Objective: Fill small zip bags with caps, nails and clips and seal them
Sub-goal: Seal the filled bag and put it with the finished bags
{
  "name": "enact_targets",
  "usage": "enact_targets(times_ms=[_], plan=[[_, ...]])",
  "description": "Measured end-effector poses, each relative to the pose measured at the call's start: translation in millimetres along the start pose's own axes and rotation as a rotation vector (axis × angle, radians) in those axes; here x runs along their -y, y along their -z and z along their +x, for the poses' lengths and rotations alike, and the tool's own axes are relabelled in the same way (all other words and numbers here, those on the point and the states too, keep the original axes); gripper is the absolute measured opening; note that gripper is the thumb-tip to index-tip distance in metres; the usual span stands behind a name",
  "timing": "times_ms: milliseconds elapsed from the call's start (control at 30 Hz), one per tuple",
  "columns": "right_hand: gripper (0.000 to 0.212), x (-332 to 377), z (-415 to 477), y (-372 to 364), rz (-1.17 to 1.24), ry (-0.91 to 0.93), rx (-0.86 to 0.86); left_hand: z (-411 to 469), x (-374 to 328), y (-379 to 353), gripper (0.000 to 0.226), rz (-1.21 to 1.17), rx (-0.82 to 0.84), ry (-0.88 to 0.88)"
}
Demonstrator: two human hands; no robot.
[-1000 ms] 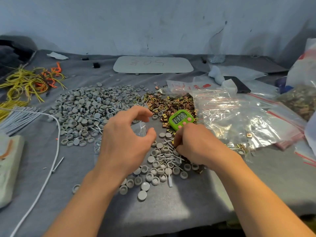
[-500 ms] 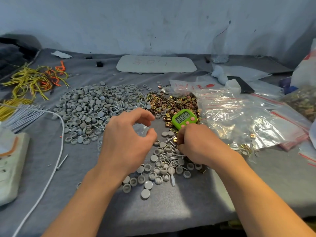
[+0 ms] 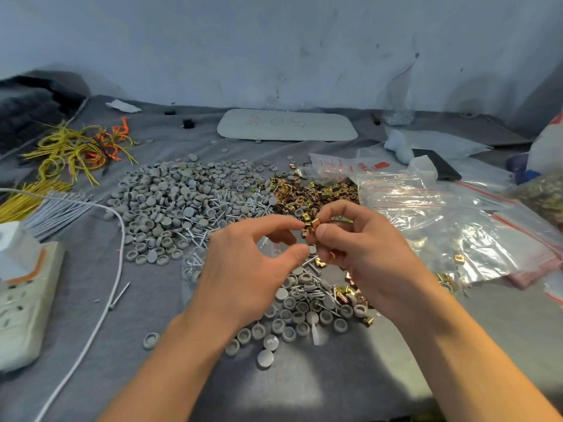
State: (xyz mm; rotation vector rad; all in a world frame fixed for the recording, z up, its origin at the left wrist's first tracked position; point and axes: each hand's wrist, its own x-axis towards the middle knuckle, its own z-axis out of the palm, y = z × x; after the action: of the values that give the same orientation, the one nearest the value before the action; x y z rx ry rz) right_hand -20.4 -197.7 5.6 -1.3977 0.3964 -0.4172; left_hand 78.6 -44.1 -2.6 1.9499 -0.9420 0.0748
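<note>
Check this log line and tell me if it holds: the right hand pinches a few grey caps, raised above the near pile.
Not quite. The right hand pinches gold metal clips, not grey caps, raised above the near pile. The head view shows it.

The cloth-covered table [image 3: 304, 388] bears a pile of caps [image 3: 182, 202] left of centre, with clips [image 3: 307, 193] just right of it and nails [image 3: 224, 201] between. Bags [image 3: 441, 214] lie toward the right edge, wires [image 3: 76, 150] and a power strip [image 3: 21, 300] along the left, and a board [image 3: 286, 127] at the far edge.
</note>
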Motion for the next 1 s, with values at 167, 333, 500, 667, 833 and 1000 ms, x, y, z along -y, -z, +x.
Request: enact_targets(times_ms=[167, 333, 500, 667, 833, 1000], plan=[[0.014, 6.9, 2.6, -10.6, 0.152, -0.088, 0.063, 5.6, 1.5, 2.8, 0.028, -0.173, -0.005, 0.026], [0.017, 7.2, 0.6, -14.2, -0.075, 0.016, 0.003, 9.0, 4.2, 3.0, 0.014, -0.191, -0.028, 0.076], [0.024, -1.0, 1.9, -24.2, -0.359, 0.136, -0.032, 6.7, 1.3, 3.1, 0.016, -0.111, -0.03, 0.07], [0.023, -7.2, 1.6, -25.9, -0.551, 0.288, -0.094, 3.9, 0.3, 3.5, 0.012, -0.046, -0.071, 0.065], [0.02, -2.6, 0.2, -23.8, -0.416, 0.287, -0.108, 2.5, 1.7, 8.9, 0.022, -0.068, -0.094, 0.018], [0.02, 2.4, 1.3, -21.4, 0.029, -0.053, -0.005, 0.9, 0.7, 12.1, 0.038, -0.056, -0.07, -0.042]])
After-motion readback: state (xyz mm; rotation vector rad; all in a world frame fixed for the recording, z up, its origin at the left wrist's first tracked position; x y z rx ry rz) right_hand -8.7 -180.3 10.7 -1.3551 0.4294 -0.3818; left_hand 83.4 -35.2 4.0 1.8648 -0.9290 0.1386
